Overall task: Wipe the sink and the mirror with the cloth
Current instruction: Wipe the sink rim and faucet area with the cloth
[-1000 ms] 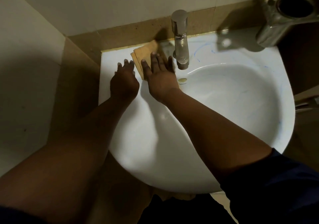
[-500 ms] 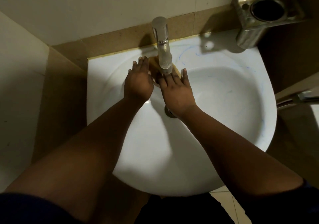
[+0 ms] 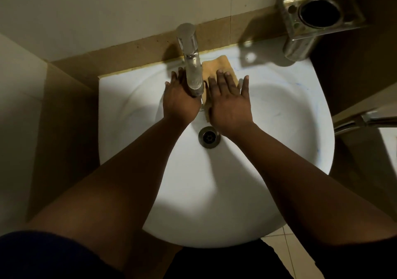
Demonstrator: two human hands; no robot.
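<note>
A white round sink fills the view, with a chrome tap at its back and a metal drain in the bowl. A yellow-orange cloth lies on the sink's back ledge, just right of the tap. My right hand presses flat on the cloth with fingers spread. My left hand rests flat on the sink left of the tap, its fingers partly behind the spout. The mirror is out of view.
A metal tumbler holder juts from the wall at the upper right. A chrome bar sticks in from the right edge. Tiled walls close in at the left and behind the sink.
The cloth and my right hand have moved from left of the tap, under the spout, to its right side. My left hand followed rightward to the tap's base.
</note>
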